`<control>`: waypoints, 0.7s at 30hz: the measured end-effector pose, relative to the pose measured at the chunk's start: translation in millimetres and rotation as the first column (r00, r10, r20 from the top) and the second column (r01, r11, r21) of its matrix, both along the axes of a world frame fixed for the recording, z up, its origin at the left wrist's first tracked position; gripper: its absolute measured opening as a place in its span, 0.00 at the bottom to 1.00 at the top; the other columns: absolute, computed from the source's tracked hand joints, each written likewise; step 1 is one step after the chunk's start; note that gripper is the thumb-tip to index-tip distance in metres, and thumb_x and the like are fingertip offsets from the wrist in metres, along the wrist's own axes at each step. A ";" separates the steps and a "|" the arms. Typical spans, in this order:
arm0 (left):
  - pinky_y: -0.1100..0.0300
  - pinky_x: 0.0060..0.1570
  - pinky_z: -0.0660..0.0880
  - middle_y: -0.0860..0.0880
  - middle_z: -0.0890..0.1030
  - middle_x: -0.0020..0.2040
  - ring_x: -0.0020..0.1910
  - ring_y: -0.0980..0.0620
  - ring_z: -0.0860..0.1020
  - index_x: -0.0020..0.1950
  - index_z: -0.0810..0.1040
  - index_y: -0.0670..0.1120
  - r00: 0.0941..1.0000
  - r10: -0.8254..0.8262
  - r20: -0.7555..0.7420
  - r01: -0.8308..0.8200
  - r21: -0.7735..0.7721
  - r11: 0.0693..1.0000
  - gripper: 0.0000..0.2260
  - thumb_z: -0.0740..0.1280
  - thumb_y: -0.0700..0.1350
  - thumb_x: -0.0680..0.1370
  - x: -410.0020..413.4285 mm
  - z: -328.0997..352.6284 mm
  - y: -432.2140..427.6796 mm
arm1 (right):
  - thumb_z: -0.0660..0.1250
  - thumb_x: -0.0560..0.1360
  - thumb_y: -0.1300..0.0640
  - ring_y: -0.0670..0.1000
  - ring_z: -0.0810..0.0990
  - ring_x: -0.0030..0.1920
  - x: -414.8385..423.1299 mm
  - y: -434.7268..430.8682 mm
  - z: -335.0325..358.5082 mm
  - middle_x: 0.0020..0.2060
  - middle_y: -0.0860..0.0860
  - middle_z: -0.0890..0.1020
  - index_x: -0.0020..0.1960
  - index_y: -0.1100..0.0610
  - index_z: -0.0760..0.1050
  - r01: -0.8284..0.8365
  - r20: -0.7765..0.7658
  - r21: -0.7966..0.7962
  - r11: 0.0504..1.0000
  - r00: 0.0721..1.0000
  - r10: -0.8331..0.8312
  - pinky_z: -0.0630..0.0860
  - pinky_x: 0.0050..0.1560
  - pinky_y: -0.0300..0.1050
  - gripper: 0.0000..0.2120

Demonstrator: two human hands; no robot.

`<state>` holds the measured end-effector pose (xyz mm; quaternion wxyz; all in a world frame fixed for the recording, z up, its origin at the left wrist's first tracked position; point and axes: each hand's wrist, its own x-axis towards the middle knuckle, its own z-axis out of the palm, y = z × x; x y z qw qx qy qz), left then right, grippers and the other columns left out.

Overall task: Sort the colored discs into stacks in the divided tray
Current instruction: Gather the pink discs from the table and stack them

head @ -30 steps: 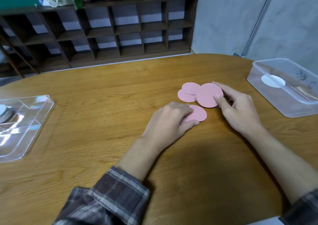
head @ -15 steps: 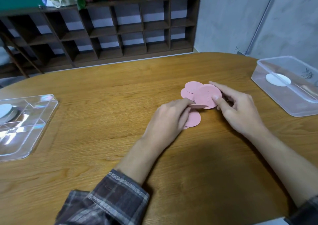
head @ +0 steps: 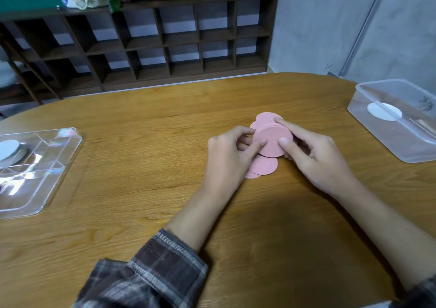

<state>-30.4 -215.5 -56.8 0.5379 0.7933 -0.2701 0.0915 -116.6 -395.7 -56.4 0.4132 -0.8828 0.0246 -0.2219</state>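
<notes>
- left hand [head: 232, 153] and right hand [head: 317, 158] both pinch a flat round pink disc [head: 271, 143] above loose pink discs [head: 264, 166].
- clear divided plastic tray [head: 47, 185] well left; clear plastic box [head: 382, 140] right.

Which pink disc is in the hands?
The middle disc, on top of the pile: the right hand pinches it and the left hand touches its edge. The other discs lie flat.
</notes>
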 end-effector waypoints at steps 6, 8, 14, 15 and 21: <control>0.56 0.57 0.78 0.53 0.85 0.53 0.54 0.56 0.82 0.64 0.83 0.48 0.986 -0.095 0.135 0.067 0.201 0.977 0.22 0.77 0.57 0.75 0.7 -5.1 4.2 | 0.64 0.83 0.57 0.49 0.82 0.56 -1.4 -2.9 3.3 0.58 0.46 0.85 0.73 0.49 0.75 0.080 0.011 -0.041 0.996 0.997 -0.080 0.75 0.60 0.39 0.19; 0.52 0.60 0.76 0.54 0.84 0.57 0.58 0.54 0.80 0.67 0.81 0.49 0.986 -0.126 0.113 0.094 0.250 0.964 0.26 0.76 0.60 0.74 1.4 -6.5 9.4 | 0.64 0.83 0.58 0.44 0.81 0.56 -1.8 -1.7 4.4 0.59 0.43 0.84 0.74 0.50 0.75 0.096 0.005 -0.048 0.994 0.995 -0.096 0.72 0.58 0.31 0.19; 0.54 0.63 0.73 0.56 0.81 0.62 0.60 0.53 0.75 0.66 0.82 0.52 0.948 -0.279 0.154 0.180 0.462 0.868 0.29 0.77 0.66 0.70 2.4 -7.5 28.2 | 0.64 0.83 0.57 0.35 0.77 0.45 -5.0 -4.5 3.4 0.51 0.41 0.82 0.74 0.49 0.74 0.184 0.011 -0.004 0.983 0.983 -0.184 0.68 0.53 0.25 0.19; 0.53 0.63 0.73 0.56 0.81 0.62 0.59 0.52 0.75 0.66 0.82 0.51 0.943 -0.291 0.158 0.185 0.480 0.858 0.28 0.76 0.65 0.71 2.3 -8.2 29.9 | 0.64 0.83 0.57 0.34 0.77 0.45 -5.9 -4.5 3.7 0.53 0.43 0.82 0.74 0.49 0.74 0.191 0.012 0.004 0.982 0.981 -0.191 0.68 0.53 0.25 0.19; 0.47 0.61 0.75 0.54 0.81 0.64 0.60 0.50 0.76 0.66 0.82 0.50 0.923 -0.316 0.219 0.156 0.539 0.828 0.24 0.71 0.64 0.76 2.7 -9.5 40.4 | 0.64 0.83 0.56 0.35 0.78 0.48 -6.5 5.1 4.1 0.62 0.46 0.83 0.74 0.50 0.74 0.225 0.027 0.006 0.974 0.974 -0.225 0.69 0.54 0.24 0.19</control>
